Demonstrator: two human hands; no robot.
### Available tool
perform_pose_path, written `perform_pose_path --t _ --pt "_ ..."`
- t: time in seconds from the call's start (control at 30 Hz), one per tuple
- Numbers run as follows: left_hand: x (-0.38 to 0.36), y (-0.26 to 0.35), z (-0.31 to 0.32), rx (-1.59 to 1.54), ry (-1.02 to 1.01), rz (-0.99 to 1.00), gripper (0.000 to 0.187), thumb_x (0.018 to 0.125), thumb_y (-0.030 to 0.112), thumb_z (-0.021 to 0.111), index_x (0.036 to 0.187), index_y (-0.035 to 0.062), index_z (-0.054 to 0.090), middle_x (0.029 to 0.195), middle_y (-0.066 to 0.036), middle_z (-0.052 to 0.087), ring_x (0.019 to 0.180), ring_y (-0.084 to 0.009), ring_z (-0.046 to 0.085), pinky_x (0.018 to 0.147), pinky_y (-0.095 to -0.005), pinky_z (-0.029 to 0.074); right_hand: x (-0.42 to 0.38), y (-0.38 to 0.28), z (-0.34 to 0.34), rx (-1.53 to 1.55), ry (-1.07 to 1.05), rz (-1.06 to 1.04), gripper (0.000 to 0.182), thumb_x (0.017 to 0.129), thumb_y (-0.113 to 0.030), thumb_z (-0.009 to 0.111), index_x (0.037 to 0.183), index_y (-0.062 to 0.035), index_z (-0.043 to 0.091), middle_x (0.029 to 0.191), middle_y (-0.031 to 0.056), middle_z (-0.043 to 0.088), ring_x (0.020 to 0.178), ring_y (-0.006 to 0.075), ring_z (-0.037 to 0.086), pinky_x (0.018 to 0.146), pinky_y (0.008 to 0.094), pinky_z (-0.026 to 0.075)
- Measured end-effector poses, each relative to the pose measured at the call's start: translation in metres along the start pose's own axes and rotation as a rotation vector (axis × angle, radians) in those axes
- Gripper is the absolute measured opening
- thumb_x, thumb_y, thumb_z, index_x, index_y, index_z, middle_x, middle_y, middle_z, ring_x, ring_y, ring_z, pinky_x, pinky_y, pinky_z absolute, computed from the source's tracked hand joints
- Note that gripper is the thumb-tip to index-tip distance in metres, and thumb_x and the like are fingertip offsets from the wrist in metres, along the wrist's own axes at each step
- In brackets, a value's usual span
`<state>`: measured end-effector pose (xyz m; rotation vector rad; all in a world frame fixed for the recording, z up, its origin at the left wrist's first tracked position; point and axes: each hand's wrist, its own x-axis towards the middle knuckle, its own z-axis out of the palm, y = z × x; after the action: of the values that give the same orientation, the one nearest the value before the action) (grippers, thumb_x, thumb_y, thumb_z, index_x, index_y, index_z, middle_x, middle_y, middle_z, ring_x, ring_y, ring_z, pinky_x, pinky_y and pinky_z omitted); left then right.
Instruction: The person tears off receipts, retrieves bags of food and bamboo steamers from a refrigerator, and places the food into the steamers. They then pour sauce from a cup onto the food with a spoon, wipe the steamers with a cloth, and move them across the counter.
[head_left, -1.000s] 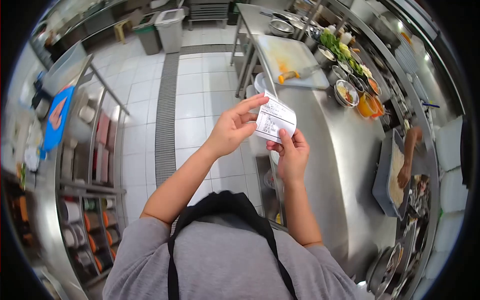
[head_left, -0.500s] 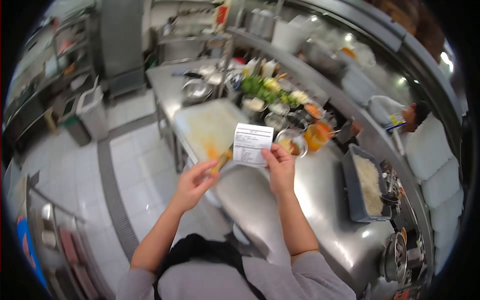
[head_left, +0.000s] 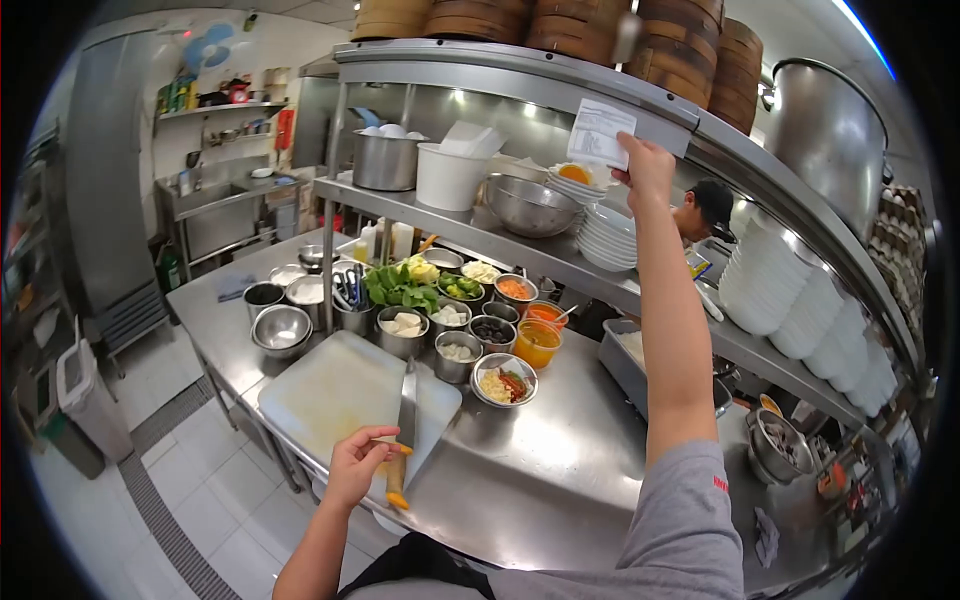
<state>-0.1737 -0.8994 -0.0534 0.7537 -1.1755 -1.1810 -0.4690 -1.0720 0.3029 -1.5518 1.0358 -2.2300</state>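
My right hand (head_left: 650, 172) is raised to the upper shelf, thumb and fingers pinching a white printed order slip (head_left: 600, 132) by its right side. The slip overlaps the metal edge of that shelf. Low over the near edge of the white cutting board (head_left: 325, 385), my left hand (head_left: 358, 468) has its fingers loosely bent and apart, with the index finger stretched toward the knife. That knife (head_left: 408, 410) lies on the board, blade pointing away, its wooden handle with orange ends right beside my fingertips.
Metal bowls of cut vegetables (head_left: 460, 350) and sauce containers (head_left: 537, 343) stand behind the board. A bowl of chopped garlic and chili (head_left: 503, 381) sits closer. Stacked white bowls (head_left: 608, 238) and a steel mixing bowl (head_left: 530, 205) fill the middle shelf. Bamboo steamers (head_left: 575, 35) stand on top. A person (head_left: 708, 208) is behind the shelf.
My right hand has lifted the order slip from above the counter up to the upper shelf edge. My left hand stays near the knife handle. The view has tilted up.
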Motion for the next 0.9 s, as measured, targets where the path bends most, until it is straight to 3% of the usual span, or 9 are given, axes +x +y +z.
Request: perform_pose_path --t 0.2,0.27,0.33,0.4,0.5,0.57,0.73,0.83,0.9 --pt "0.024 0.000 -0.022 0.025 -0.096 -0.028 0.022 0.079 0.003 0.048 0.099 -0.0015 0.055 0.097 -0.009 0.058 0.081 -0.0145 0.057 0.070 -0.0244 0.045 0.051 0.014 0.019 -0.175 0.071 -0.093 0.024 0.068 -0.017 0.064 0.071 0.0065 0.061 0.063 0.0117 0.059 0.050 0.0153 0.056 0.041 0.0306 0.047" --pt "0.027 -0.004 -0.027 0.028 -0.135 -0.065 0.021 0.079 0.003 0.048 0.098 -0.0016 0.056 0.097 -0.009 0.058 0.080 -0.0143 0.057 0.070 -0.0243 0.045 0.069 0.017 0.014 -0.777 0.042 -0.300 0.023 0.070 -0.017 0.064 0.076 0.0049 0.061 0.066 0.0096 0.058 0.055 0.0162 0.055 0.044 0.0299 0.046" --pt "0.026 -0.010 -0.030 0.027 -0.169 -0.118 0.021 0.079 0.003 0.048 0.098 -0.0016 0.056 0.096 -0.009 0.058 0.080 -0.0141 0.057 0.070 -0.0243 0.045 0.055 -0.007 0.004 -0.728 -0.271 -0.205 0.023 0.075 -0.021 0.060 0.075 0.0019 0.062 0.063 0.0075 0.059 0.056 0.0123 0.055 0.048 0.0282 0.044" --pt "0.024 -0.013 -0.037 0.045 -0.207 -0.102 0.020 0.080 0.000 0.047 0.098 -0.0031 0.056 0.096 -0.008 0.058 0.081 -0.0130 0.056 0.071 -0.0234 0.043 -0.003 -0.054 0.005 -1.042 -0.138 -0.285 0.032 0.074 -0.034 0.058 0.071 -0.0037 0.066 0.058 0.0103 0.061 0.053 0.0194 0.059 0.053 0.0308 0.046" --pt "0.019 -0.029 -0.057 0.058 -0.230 -0.182 0.019 0.080 0.001 0.048 0.098 -0.0029 0.056 0.094 -0.007 0.058 0.079 -0.0132 0.057 0.071 -0.0239 0.043 -0.047 -0.070 -0.021 -1.267 -0.164 -0.599 0.029 0.071 -0.030 0.058 0.076 -0.0018 0.064 0.067 0.0161 0.061 0.064 0.0255 0.061 0.060 0.0339 0.047" --pt "0.017 -0.038 -0.064 0.071 -0.229 -0.227 0.019 0.080 0.001 0.049 0.098 -0.0028 0.056 0.094 -0.008 0.058 0.079 -0.0133 0.057 0.071 -0.0240 0.044 -0.092 -0.068 -0.047 -1.316 -0.281 -0.610 0.028 0.079 -0.026 0.056 0.078 0.0007 0.062 0.064 0.0057 0.060 0.056 0.0089 0.054 0.052 0.0242 0.041" --pt "0.021 -0.053 -0.074 0.048 -0.259 -0.330 0.019 0.080 0.002 0.049 0.098 -0.0031 0.056 0.093 -0.008 0.059 0.079 -0.0133 0.057 0.070 -0.0237 0.044 -0.235 -0.039 -0.109 -0.951 -0.177 -0.228 0.011 0.079 -0.007 0.055 0.075 0.0009 0.062 0.062 0.0036 0.059 0.054 0.0066 0.052 0.048 0.0180 0.039" --pt "0.024 -0.060 -0.075 0.075 -0.301 -0.324 0.019 0.081 0.003 0.049 0.098 -0.0027 0.056 0.093 -0.007 0.059 0.079 -0.0130 0.057 0.070 -0.0236 0.044 -0.314 0.022 -0.131 -0.554 -0.091 0.395 0.014 0.080 -0.009 0.053 0.079 0.0027 0.061 0.064 0.0056 0.060 0.057 0.0086 0.056 0.054 0.0205 0.045" --pt "0.024 -0.055 -0.074 0.091 -0.282 -0.314 0.019 0.080 0.004 0.049 0.097 -0.0027 0.056 0.092 -0.008 0.059 0.078 -0.0136 0.057 0.070 -0.0242 0.044 -0.361 0.060 -0.123 -0.444 -0.103 0.605 0.013 0.079 -0.008 0.055 0.080 0.0034 0.061 0.065 0.0071 0.060 0.058 0.0092 0.057 0.052 0.0208 0.046"
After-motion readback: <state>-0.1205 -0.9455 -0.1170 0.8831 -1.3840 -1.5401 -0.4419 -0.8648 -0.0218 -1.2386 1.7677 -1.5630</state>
